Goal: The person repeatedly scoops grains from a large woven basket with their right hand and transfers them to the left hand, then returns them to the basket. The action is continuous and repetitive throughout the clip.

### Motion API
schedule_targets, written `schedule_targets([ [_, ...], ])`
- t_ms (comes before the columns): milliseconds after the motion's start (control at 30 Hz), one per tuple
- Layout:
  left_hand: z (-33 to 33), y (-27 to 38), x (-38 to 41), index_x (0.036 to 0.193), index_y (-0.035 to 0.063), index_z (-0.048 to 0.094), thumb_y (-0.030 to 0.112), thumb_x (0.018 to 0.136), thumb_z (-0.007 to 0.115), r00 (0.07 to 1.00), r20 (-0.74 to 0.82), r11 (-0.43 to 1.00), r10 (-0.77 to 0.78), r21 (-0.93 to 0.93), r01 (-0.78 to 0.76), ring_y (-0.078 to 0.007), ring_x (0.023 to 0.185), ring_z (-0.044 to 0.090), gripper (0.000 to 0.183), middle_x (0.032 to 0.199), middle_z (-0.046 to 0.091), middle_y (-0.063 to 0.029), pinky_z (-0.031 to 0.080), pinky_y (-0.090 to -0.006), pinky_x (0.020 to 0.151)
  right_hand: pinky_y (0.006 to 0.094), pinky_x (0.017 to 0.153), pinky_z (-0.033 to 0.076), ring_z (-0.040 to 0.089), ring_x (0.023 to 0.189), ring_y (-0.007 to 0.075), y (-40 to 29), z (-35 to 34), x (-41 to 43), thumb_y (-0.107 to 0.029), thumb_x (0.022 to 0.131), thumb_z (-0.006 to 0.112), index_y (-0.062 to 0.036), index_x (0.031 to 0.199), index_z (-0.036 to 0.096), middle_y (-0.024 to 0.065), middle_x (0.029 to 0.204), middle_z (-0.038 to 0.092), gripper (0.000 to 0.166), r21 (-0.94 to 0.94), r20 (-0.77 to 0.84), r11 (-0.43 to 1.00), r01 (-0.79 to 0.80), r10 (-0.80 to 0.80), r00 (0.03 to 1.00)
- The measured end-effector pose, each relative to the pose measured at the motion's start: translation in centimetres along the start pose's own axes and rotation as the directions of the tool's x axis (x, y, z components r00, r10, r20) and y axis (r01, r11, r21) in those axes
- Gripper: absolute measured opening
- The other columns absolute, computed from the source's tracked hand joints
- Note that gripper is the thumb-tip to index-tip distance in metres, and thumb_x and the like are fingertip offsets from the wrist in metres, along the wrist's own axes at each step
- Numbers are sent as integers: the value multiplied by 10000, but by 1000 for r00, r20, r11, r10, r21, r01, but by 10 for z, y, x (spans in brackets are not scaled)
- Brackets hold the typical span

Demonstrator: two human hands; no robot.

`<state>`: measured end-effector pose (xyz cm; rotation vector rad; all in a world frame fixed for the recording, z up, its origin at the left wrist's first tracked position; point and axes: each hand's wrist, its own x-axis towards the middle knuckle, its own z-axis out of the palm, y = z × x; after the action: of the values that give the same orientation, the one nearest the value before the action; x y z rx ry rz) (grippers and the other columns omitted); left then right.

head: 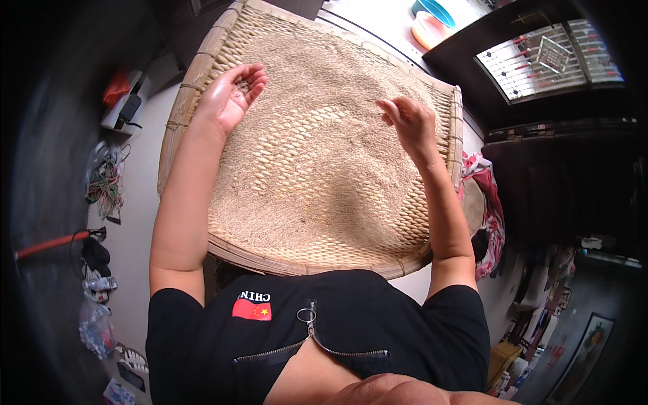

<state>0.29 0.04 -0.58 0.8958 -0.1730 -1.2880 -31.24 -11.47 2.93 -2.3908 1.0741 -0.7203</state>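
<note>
A large woven bamboo tray point(174, 132) with a bound rim lies before me. A thin, uneven layer of small light-brown grains or seeds point(324, 66) covers much of its weave. Over the tray's left side, my left hand point(235, 96) is palm up with curled fingers, cupping a little dark material, too small to name. My right hand point(411, 120) is above the grains near the right rim, its fingers bent inward and the thumb against them. Whether anything lies between those fingertips is hidden.
Tangled wires point(105, 177), a plastic bottle point(101, 283) and plastic bags point(96, 329) lie at the left. Red-and-white cloth point(493, 202) is right of the tray. A dark door point(455, 61) with a glass pane stands at the upper right, near teal point(435, 11) and orange basins point(428, 31).
</note>
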Motion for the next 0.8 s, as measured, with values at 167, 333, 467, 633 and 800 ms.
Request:
schedule_targets([
  [167,-1,-2,5,1096,-57,573,137,980,458,999,17,999,-51,11,51,-145,822,631,254,935,629,-98,540,-224,683,253,625,519,655,699,129,26,1,-5,-160,897,635,-34,949,677,84,800,688,143,314,-28,948,47,-40,999],
  [333,-7,-2,4,1078,-12,609,173,973,489,994,13,993,-108,45,107,-88,712,602,244,843,630,-36,476,-189,570,270,547,526,648,554,120,35,-21,-8,-388,895,627,-22,729,634,69,618,656,402,-306,496,874,-378,485,721],
  [467,-6,-6,8,1090,-9,608,184,967,512,991,21,991,-131,38,130,-78,679,570,248,817,618,-24,459,-190,557,305,701,545,640,642,131,40,8,-12,-398,911,584,-52,851,640,87,725,662,356,-314,618,886,-340,463,635],
  [633,-7,-11,8,1109,-14,600,175,956,538,990,-11,987,-138,76,139,-70,672,551,251,793,598,-13,451,-191,552,288,789,571,655,866,200,12,28,-4,-147,919,570,-31,1160,584,144,1010,662,268,511,401,760,-403,204,893],
  [800,-3,-6,9,1113,-15,579,117,943,565,988,-80,991,-131,1,132,-55,587,467,216,760,542,-2,356,-172,467,263,707,559,656,778,129,43,-5,-7,-202,932,587,-46,1027,673,90,873,687,202,450,257,818,-359,266,929],
])
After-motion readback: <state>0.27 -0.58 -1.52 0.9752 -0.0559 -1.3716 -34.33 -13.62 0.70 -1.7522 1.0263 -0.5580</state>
